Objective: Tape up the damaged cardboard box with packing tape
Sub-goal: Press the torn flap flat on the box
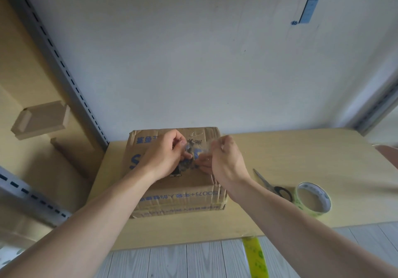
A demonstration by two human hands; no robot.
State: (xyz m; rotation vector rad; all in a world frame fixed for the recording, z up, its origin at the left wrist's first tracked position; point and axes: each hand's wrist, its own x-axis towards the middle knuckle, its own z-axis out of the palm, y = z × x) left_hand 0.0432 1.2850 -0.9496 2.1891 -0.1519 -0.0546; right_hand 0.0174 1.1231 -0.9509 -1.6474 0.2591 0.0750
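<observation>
A worn cardboard box (178, 198) with blue print sits on a pale wooden table (280, 152) against the wall. Both hands are over its top. My left hand (163, 154) and my right hand (224, 159) each pinch an end of a short clear strip of tape (195, 150) held just above the box top. The box surface under the hands is mostly hidden. A roll of packing tape (313, 199) lies on the table to the right of the box.
Scissors (273, 186) with black handles lie between the box and the tape roll. A metal shelf upright (64, 73) stands at the left with cardboard pieces (41, 122) beyond it. A yellow-green strip (256, 258) hangs from the table's front edge.
</observation>
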